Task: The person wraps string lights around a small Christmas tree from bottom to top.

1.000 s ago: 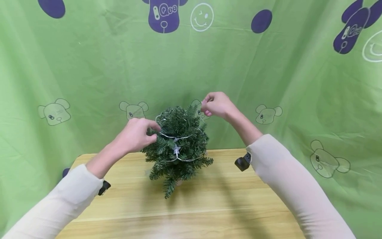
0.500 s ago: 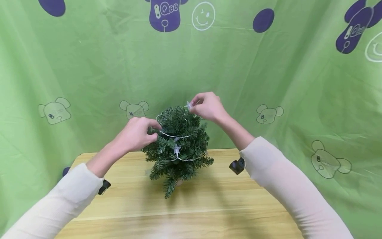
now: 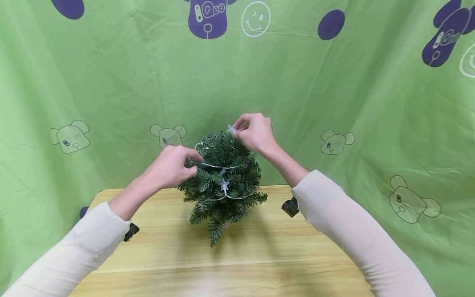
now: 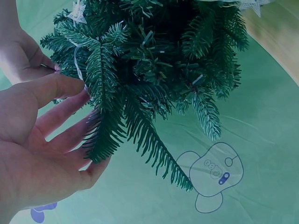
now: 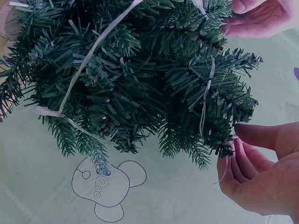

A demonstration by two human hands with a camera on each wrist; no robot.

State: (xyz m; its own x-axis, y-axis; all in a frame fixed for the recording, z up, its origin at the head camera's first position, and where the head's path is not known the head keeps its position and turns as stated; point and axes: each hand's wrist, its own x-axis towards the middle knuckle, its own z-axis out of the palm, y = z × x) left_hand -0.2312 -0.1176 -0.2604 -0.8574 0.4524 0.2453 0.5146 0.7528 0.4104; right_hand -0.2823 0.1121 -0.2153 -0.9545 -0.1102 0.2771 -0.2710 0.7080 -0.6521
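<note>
A small artificial Christmas tree point(image 3: 230, 152) stands on the table, wrapped with a string of star lights point(image 3: 243, 197). At its left side, my left hand point(image 3: 170, 167) pinches the light string's wire point(image 4: 78, 65) between thumb and index finger; the left wrist view shows this grip among the branches. My right hand point(image 3: 255, 132) is at the treetop, pinching a clear star light point(image 3: 231, 128) by its base, with the star poking out past the fingertips. Another star point(image 3: 224, 185) hangs on the front of the tree. The back of the tree is hidden in the head view.
The wooden table point(image 3: 185, 264) reaches toward me below the tree. Behind and around it hangs a green curtain point(image 3: 130, 82) printed with bear heads and purple shapes. Small black cameras point(image 3: 290, 207) sit under both wrists.
My right hand has moved left from beside the tree to its top, bringing the star light with it. The left hand has kept its hold on the wire at the tree's left side.
</note>
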